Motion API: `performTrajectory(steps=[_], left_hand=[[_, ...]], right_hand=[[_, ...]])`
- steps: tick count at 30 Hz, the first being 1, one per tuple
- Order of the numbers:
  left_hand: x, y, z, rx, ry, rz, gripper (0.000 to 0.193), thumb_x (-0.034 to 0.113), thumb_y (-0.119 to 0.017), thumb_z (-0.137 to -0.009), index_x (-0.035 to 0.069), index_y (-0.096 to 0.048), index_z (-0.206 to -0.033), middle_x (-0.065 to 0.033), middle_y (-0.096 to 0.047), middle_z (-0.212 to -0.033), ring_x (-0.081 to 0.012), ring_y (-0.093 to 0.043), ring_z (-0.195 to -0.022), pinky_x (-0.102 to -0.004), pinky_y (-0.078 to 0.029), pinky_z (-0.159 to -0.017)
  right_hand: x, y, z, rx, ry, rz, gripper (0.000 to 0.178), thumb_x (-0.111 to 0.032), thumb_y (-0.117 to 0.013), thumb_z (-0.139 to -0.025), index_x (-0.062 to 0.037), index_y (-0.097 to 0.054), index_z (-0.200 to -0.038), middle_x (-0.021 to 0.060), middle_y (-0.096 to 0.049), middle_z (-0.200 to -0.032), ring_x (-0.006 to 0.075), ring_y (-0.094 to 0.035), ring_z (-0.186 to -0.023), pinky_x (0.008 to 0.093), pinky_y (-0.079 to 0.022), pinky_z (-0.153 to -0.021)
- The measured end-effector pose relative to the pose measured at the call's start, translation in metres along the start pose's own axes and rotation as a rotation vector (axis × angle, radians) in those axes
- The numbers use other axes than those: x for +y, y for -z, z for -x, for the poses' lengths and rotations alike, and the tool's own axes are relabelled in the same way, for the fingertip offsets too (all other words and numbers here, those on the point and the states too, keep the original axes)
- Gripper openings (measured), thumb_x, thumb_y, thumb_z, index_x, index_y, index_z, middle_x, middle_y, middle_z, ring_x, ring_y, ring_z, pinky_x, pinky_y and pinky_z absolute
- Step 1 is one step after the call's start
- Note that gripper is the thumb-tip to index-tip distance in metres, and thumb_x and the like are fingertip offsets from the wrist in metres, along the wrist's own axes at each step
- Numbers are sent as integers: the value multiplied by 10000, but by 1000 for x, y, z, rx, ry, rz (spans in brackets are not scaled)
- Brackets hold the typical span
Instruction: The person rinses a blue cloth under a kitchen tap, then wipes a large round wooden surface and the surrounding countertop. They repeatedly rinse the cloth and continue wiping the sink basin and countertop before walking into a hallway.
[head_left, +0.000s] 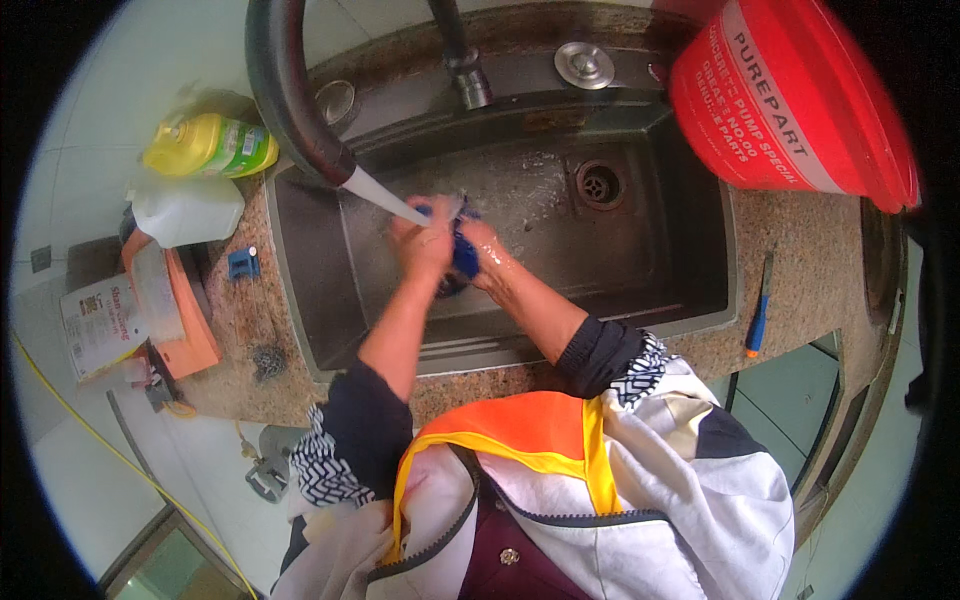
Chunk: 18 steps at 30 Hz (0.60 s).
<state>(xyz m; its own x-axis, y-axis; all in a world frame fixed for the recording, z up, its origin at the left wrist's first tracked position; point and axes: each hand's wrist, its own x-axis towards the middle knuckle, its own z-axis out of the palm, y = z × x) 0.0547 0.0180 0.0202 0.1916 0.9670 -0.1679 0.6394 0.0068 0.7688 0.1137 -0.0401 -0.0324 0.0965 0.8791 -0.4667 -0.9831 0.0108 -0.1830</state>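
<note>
Both my hands are over the left half of a dark sink (640, 295), under water running from a black faucet (292, 90). A wet, dark blue piece that looks like cloth (465, 258) is bunched between them. My left hand (425, 245) closes on its left side, right where the stream (385, 196) lands. On the other side, my right hand (483, 252) grips the piece, with wet suds on the wrist. The fingers are partly hidden and slightly blurred. Foam and water lie on the sink floor near the round drain (600, 186).
A red bucket (850, 110) stands at the back right, above a blue-handled tool (760, 312) on the counter. Left of the sink are a yellow bottle (215, 147), a white jug (187, 208), a small blue object (243, 263) and a grey scourer (268, 362). A second spout (466, 75) overhangs the sink.
</note>
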Motion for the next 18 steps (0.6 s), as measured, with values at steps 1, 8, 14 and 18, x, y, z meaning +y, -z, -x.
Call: performTrajectory(steps=[1, 8, 14, 18], left_hand=[[-4, 2, -21, 218, -40, -199, 369, 375, -662, -760, 7, -642, -780, -193, -646, -730, -361, -629, -721, -432, -469, -671], [-26, 7, -13, -255, -36, 131, 355, 333, -703, -771, 11, -559, -727, -127, -607, -727, -315, -613, -739, -403, -460, -682], [-9, 0, -1, 18, -156, 20, 304, 326, -634, -792, 30, -639, -725, -177, -632, -708, -351, -618, -677, -422, -474, -664], [-17, 23, -47, 13, 94, 274, 391, 393, -576, -894, 5, -615, -909, -80, -644, -839, -190, -609, -737, -341, -476, -656]], right_hand=[[3, -3, 7, 216, -23, 294, 233, -171, -492, -924, -6, -571, -1067, 93, -638, -965, 203, -637, -854, 339, -531, -759], [-23, -18, -18, 158, -130, 165, 440, -508, -486, -921, -91, -601, -1001, 63, -639, -939, 197, -611, -830, 337, -502, -790], [0, -6, -15, 13, -83, 240, 242, -276, -493, -951, -78, -618, -1013, 57, -623, -975, 159, -597, -897, 273, -480, -785], [0, -27, 18, -49, 56, 467, 339, -196, -579, -905, -61, -519, -1211, 73, -600, -1061, 154, -585, -948, 295, -473, -843]])
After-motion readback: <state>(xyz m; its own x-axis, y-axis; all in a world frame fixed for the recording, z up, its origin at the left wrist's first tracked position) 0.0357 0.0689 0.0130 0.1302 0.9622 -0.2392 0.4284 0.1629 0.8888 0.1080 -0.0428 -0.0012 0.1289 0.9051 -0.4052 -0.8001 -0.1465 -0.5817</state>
